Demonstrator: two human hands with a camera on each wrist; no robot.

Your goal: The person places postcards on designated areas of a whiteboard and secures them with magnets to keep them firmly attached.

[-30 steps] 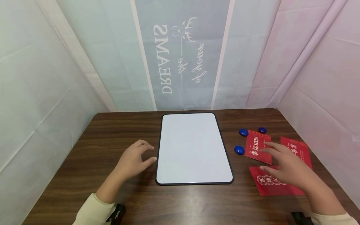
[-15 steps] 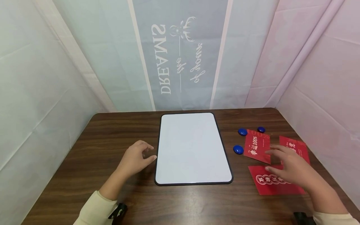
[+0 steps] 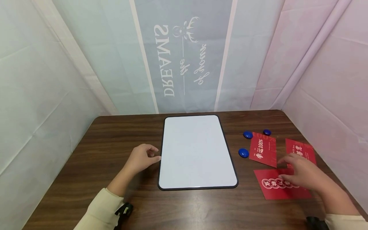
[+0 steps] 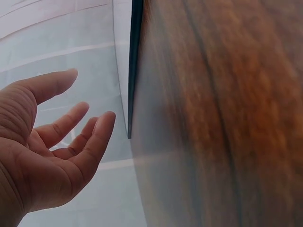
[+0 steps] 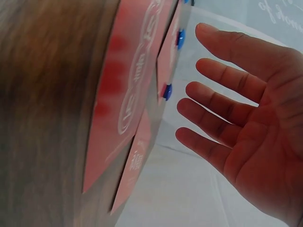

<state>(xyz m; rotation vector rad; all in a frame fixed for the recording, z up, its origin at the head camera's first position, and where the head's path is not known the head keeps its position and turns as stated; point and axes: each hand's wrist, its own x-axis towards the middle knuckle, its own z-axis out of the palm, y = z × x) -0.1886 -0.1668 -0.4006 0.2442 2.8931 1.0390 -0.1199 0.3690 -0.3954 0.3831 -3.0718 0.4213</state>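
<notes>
A white board with a black rim (image 3: 196, 151) lies flat in the middle of the brown table (image 3: 86, 159). My left hand (image 3: 142, 158) hovers at the board's left edge (image 4: 134, 71), fingers loosely curled, holding nothing. My right hand (image 3: 302, 172) hovers with spread fingers (image 5: 222, 111) over the nearest of three red cards (image 3: 273, 188). The other two red cards (image 3: 263, 153) (image 3: 302, 149) lie just beyond it. Three blue round magnets (image 3: 243, 153) (image 3: 248, 134) (image 3: 267, 132) sit between the cards and the board.
Cloth walls close in the table on the left, back and right; the back panel (image 3: 181, 57) carries mirrored white lettering. Bare wood lies left of the board and along the front edge.
My right hand has drawn back toward me, off the middle card and over the nearest card. My left hand has shifted slightly right to the board's edge.
</notes>
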